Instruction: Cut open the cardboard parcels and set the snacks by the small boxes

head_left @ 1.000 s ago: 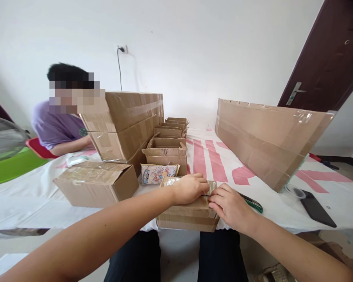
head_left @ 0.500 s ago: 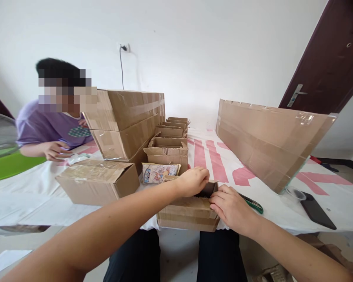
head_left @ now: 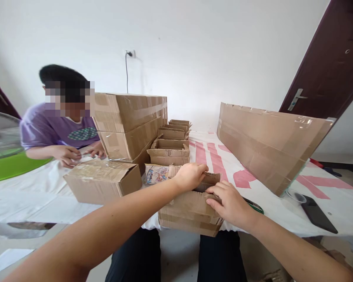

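Note:
An open cardboard box (head_left: pixel 191 213) sits in front of me at the table's near edge, its near flap raised. My left hand (head_left: pixel 191 175) reaches over the opening with fingers curled at the far side; its fingertips are partly hidden. At the right end, my right hand (head_left: pixel 228 200) pinches the near flap's edge, thumb outside and fingers over the top. Behind my left forearm lies a printed snack packet (head_left: pixel 157 173), partly covered. A green-handled cutter (head_left: pixel 255 206) rests just beyond my right hand.
Several open small boxes (head_left: pixel 170 147) line up toward the wall. Large stacked cartons (head_left: pixel 132 127) and a closed box (head_left: pixel 102 182) stand left, near a person in purple (head_left: pixel 59 129). A big cardboard panel (head_left: pixel 267 143), clear cup (head_left: pixel 296 196) and black phone (head_left: pixel 317 213) are right.
The near flap of my box has come up, and my right hand has shifted slightly left along it. The other person has bent lower, with both hands now showing behind the closed box.

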The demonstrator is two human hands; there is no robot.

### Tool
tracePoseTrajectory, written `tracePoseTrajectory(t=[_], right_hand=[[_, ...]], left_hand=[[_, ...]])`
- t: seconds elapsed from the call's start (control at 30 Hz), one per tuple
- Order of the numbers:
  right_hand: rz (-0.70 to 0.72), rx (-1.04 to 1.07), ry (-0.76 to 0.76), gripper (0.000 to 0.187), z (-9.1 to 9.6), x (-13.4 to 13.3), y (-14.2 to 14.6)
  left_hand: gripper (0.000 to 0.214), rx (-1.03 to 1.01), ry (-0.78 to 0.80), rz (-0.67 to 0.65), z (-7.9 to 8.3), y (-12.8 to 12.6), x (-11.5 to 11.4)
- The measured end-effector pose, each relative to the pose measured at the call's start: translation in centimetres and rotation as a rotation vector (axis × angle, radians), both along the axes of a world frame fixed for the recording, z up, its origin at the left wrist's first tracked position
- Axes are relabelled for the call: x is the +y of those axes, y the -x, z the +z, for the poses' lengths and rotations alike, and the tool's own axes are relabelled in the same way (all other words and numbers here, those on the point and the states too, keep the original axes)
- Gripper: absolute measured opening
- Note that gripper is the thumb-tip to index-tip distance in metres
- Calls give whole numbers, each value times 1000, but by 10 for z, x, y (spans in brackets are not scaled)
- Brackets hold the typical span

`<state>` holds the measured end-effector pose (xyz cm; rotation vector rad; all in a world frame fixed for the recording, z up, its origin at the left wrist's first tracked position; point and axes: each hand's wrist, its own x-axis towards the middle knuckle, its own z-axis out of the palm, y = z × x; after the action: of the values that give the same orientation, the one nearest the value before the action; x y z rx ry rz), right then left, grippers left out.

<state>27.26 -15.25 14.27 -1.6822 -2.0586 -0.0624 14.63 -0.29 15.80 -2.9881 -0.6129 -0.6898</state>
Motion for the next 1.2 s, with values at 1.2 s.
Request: tracePoseTrajectory(t=[1.2], right_hand=[[209,-238,163,5,-24,-39,34]], left_hand=[[13,453,64,-219,-29,22,-3]])
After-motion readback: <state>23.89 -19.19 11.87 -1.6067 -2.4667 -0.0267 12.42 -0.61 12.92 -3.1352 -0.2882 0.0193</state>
